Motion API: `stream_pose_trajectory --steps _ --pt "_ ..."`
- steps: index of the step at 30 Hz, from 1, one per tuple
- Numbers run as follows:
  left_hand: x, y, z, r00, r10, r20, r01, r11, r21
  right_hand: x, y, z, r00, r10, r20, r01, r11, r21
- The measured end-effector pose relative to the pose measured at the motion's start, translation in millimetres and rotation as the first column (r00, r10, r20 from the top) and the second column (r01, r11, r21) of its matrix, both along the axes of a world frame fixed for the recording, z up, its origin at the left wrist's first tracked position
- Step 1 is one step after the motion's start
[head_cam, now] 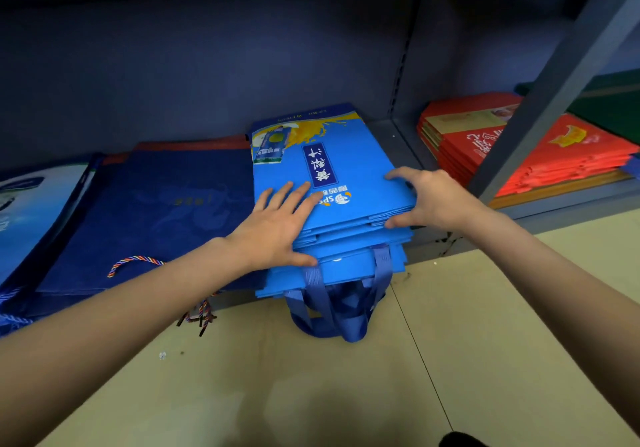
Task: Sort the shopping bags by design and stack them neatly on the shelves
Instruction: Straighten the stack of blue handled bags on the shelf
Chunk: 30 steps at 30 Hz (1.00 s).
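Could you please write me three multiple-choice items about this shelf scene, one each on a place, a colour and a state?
1. Where does the red bag stack lie?
A. In the bay right of the light blue bag stack
B. On the floor
C. On the dark blue bags

2. What colour are the handles hanging off the shelf edge?
A. Red
B. Blue
C. White

3. How does the left hand lie?
A. Curled into a fist
B. Flat on the top bag, fingers spread
C. Off the bags

Answers: 1 A, beyond the upright; 2 B, blue straps droop down; 3 B, the palm presses the stack while the right hand grips its corner.
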<state>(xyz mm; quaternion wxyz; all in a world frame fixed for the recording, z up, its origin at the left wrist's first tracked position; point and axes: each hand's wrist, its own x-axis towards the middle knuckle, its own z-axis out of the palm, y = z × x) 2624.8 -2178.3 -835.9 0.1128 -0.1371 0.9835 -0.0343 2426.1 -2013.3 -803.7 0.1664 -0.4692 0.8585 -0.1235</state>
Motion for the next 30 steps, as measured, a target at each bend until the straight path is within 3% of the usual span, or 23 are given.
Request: stream_pose_trajectory --steps 3,7,15,18,22,25,28,30 --pt "-3 3 -4 0.996 0.011 0.09 -0.007 0.999 -0.039 7 -5 -10 1.0 0.019 -0.018 -0.019 0.999 0.029" --pt "-8 5 -8 0.995 0.018 0.101 -0.016 1.0 -0.027 11 -3 -23 0.999 0.024 -0.027 -0.023 0.999 0.038" --pt "2 -20 14 0.99 -0.113 0.087 0.117 0.992 -0.042 2 4 -29 0.983 0.132 0.128 -0.145 0.984 0.101" --pt "9 -23 23 0.986 -0.142 0.082 0.15 0.983 -0.104 6 2 -25 0.982 0.188 -0.022 -0.187 0.981 0.053" --pt "10 -22 34 0.961 -0.263 -0.085 0.246 0.953 -0.178 14 -4 -21 0.952 0.193 -0.239 -0.197 0.98 0.006" --pt "10 -25 36 0.935 -0.299 -0.193 0.253 0.94 -0.229 15 -7 -12 0.927 0.207 -0.312 -0.254 0.96 -0.118" --pt "8 -26 37 0.953 -0.21 -0.217 0.19 0.976 -0.109 15 -11 -1 0.942 0.193 -0.275 -0.24 0.96 -0.147" --pt "6 -26 37 0.985 -0.119 -0.127 0.118 0.993 -0.013 16 -13 1 0.934 0.215 -0.284 -0.244 0.967 -0.07"
